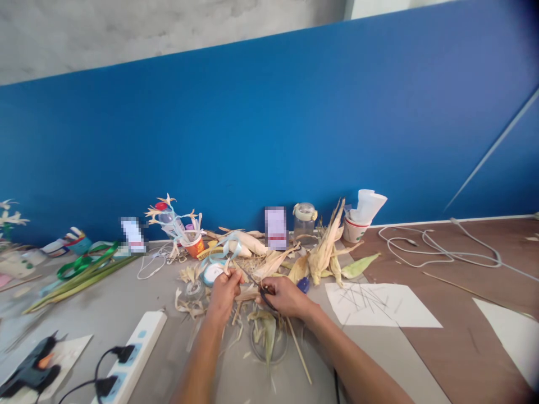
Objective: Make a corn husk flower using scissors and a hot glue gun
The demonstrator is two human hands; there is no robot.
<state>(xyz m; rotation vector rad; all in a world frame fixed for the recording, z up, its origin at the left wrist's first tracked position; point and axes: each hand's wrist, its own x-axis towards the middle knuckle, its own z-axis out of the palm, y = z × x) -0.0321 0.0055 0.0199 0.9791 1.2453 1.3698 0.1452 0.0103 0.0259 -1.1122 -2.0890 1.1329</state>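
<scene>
My left hand (225, 292) is closed in a pinch on a strip of dried corn husk (233, 268) held over the table. My right hand (285, 295) is closed around dark-handled scissors (257, 285), whose blades point left toward the strip by my left fingers. Under and around both hands lies a heap of dried corn husks (320, 255) and trimmed scraps. A roll of pale blue ribbon (211, 272) sits just behind my left hand.
A white power strip (135, 350) with black plugs and a black glue gun (29, 367) lie at the front left. Green ribbon (84, 262), a paper cup (356, 227), a glass jar (305, 219), white cable (438, 249), white paper with thin sticks (379, 303); blue partition behind.
</scene>
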